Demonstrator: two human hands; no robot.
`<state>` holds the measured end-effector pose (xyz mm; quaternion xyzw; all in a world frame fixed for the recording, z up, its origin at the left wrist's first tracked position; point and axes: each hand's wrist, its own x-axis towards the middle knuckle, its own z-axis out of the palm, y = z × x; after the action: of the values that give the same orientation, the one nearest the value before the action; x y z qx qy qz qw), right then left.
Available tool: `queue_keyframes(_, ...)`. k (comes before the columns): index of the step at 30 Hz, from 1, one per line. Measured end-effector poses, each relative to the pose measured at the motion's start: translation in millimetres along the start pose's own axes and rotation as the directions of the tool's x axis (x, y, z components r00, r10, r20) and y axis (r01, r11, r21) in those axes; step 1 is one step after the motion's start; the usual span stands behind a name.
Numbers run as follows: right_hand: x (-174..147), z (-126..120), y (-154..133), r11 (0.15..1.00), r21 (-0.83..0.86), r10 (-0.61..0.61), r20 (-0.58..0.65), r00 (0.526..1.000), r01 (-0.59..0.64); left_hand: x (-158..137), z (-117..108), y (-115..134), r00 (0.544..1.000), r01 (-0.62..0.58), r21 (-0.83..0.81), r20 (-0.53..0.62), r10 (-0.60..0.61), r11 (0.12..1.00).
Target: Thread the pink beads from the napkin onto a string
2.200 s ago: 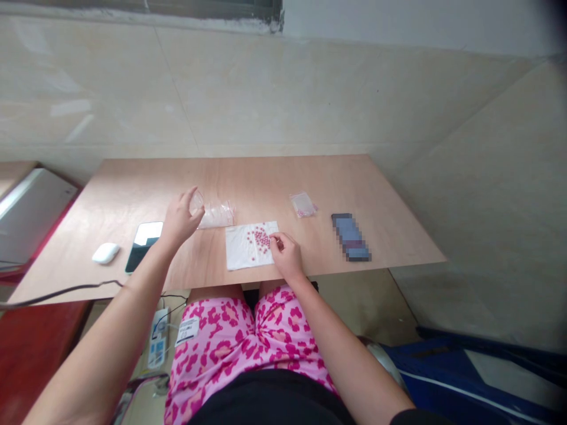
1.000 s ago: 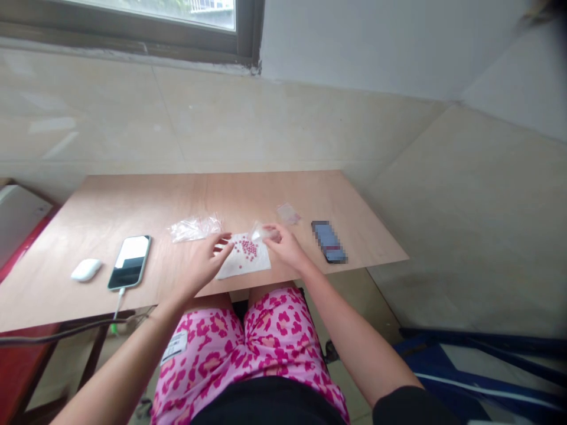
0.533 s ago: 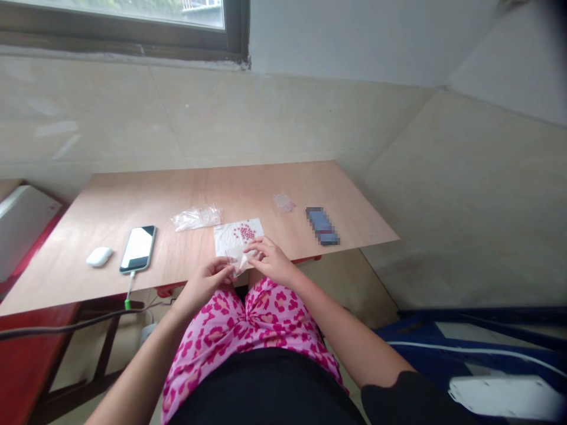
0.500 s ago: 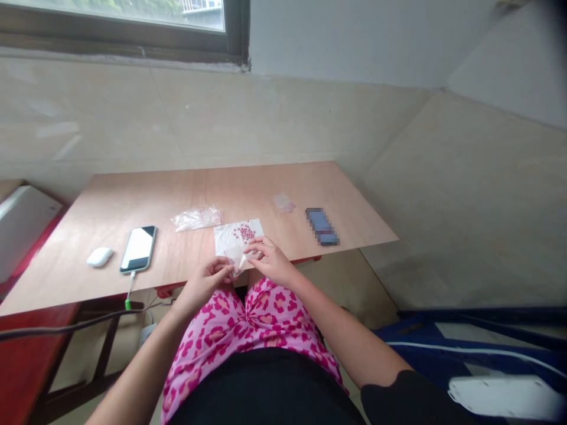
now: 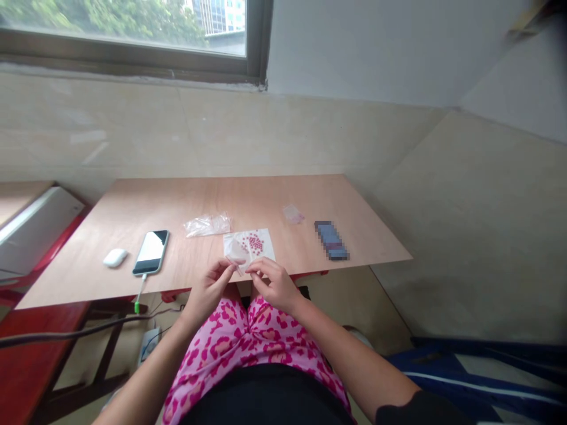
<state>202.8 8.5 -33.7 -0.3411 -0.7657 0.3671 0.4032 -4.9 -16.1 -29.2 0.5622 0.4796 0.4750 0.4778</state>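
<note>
A small clear zip bag (image 5: 238,252) is pinched by its edge between the thumb and fingers of my left hand (image 5: 215,282). My right hand (image 5: 275,284) is closed too, with thumb and fingertips together at the right edge of the same bag. Both hands are at the table's front edge, above my lap. Just beyond them lies a white sheet (image 5: 269,251) with many small dark-red beads (image 5: 256,243) heaped on it. The bag covers part of the sheet's left side.
On the wooden table (image 5: 248,200) lie a larger clear plastic bag (image 5: 208,225) and some small zip bags (image 5: 293,214). A plugged-in phone (image 5: 151,252) and a white earphone case (image 5: 115,258) are at left. A blurred-out dark phone (image 5: 332,240) lies at right.
My right hand has drawn back a little, and its spread fingers have closed at the bag's edge. The small bag now stands more upright over the sheet. The whole view has shifted slightly.
</note>
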Motion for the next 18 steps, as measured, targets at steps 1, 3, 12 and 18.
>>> queue_keyframes(1, -0.6, 0.5, -0.9, 1.000, -0.012, 0.016, 0.003, 1.000, -0.016, -1.4, 0.6, -0.6, 1.000, -0.005, 0.032, 0.007, 0.004, 0.999)
queue_keyframes(3, -1.6, 0.4, -2.2, 0.998, -0.034, 0.050, 0.008, 0.999, -0.050, -5.0, 2.9, -1.6, 1.000, -0.006, 0.101, 0.030, 0.003, 0.995)
queue_keyframes(12, -3.6, -0.6, 4.0, 0.900, 0.235, 0.301, 0.274, 0.913, -0.367, -11.2, 15.9, -8.5, 0.969, 0.010, 0.174, 0.241, -0.052, 0.985)
queue_keyframes(18, -0.8, 3.1, 7.8, 0.771, 0.410, 0.361, 0.350, 0.864, -0.488, -9.2, 12.4, -5.0, 0.953, 0.097, 0.134, 0.273, -0.131, 0.986)
